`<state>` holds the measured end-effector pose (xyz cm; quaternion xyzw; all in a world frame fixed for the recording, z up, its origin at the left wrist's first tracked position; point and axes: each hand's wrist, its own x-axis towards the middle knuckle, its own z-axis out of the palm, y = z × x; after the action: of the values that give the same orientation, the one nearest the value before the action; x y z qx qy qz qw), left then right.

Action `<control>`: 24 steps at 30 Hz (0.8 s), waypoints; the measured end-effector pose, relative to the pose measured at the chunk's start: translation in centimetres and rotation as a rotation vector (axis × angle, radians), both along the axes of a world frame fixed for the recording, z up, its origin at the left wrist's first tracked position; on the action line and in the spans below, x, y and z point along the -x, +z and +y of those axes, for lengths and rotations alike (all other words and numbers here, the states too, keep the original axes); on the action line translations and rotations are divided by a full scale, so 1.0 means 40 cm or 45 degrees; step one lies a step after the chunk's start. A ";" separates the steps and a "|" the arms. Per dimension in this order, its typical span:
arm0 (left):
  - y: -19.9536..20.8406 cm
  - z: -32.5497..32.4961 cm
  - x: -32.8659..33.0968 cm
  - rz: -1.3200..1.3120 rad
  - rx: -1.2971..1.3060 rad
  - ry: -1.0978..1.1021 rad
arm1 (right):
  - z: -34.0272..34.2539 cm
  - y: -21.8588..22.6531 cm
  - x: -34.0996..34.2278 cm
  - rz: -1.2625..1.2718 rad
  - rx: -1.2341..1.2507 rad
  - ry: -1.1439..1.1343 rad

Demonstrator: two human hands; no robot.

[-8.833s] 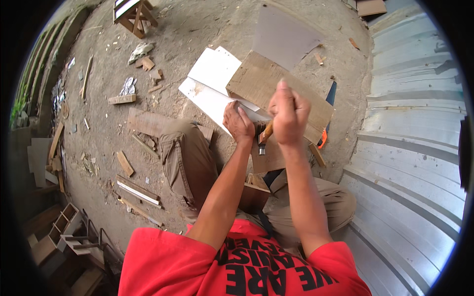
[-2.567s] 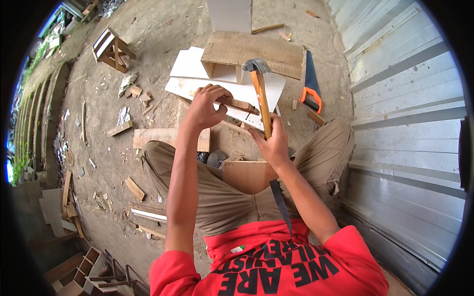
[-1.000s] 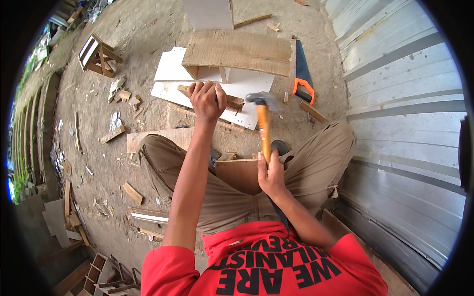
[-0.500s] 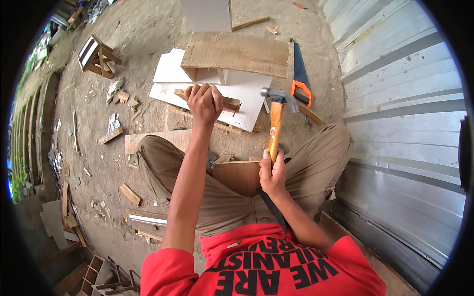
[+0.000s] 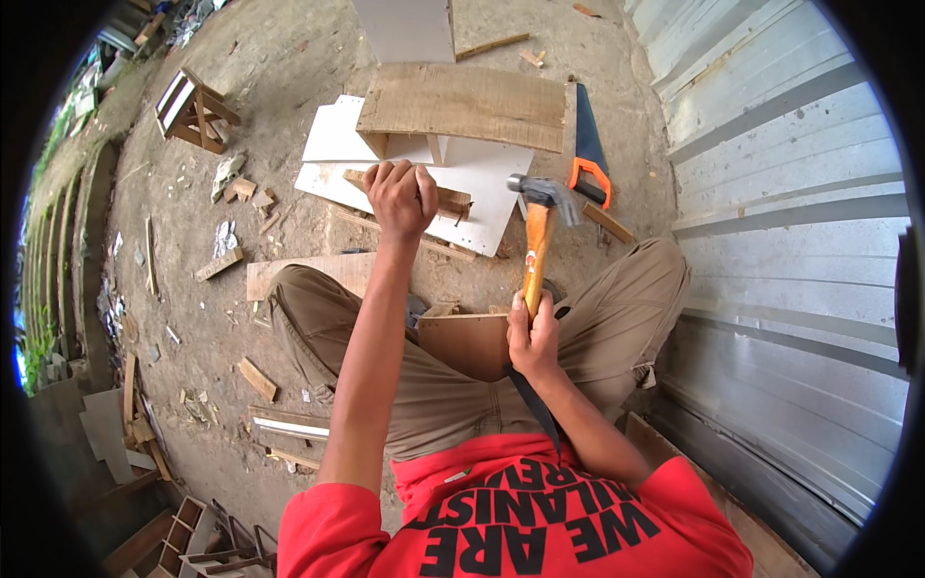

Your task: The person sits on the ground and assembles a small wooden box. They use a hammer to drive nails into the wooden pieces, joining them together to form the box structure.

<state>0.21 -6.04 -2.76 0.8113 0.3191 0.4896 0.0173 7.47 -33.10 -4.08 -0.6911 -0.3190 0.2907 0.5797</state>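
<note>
My right hand (image 5: 533, 342) is wrapped round the lower handle of a claw hammer (image 5: 541, 226). The hammer stands upright, its metal head at the top and the claw toward the right. My left hand (image 5: 399, 199) is closed round a short wooden block (image 5: 450, 199), raised in front of my knees. What look like nails stick out near the block's right end; my fist hides its middle. Beyond it a white board (image 5: 493, 197) lies on the ground, with an open plywood box (image 5: 462, 104) over its far part.
A handsaw (image 5: 589, 159) with an orange handle lies right of the box. A small wooden stool (image 5: 196, 111) stands at far left. Wood offcuts (image 5: 257, 380) are scattered over the ground. A corrugated metal wall (image 5: 790, 260) runs along my right. A wooden panel (image 5: 467, 345) rests between my legs.
Both hands keep their grips and hardly move. The hammer head has tipped very slightly; the whole scene has shifted a little to the right in the picture.
</note>
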 end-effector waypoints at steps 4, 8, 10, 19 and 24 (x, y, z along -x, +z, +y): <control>0.011 0.017 -0.014 0.053 0.071 0.033 | 0.013 -0.005 -0.001 -0.124 0.104 0.113; 0.023 0.028 0.005 -0.057 0.156 0.066 | 0.029 0.011 -0.005 -0.119 0.029 0.057; 0.030 0.036 0.023 -0.231 0.291 0.087 | 0.031 0.010 -0.007 -0.134 -0.019 0.048; -0.048 0.026 0.041 -0.718 0.880 0.097 | 0.012 0.123 -0.015 -0.219 0.007 0.287; -0.169 -0.043 0.044 -0.846 1.147 0.122 | -0.002 0.151 -0.020 -0.279 0.034 0.343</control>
<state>-1.53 -7.77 -9.51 0.5104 0.5107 0.5345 0.4394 8.28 -33.20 1.98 -0.6773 -0.4661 0.2928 0.4881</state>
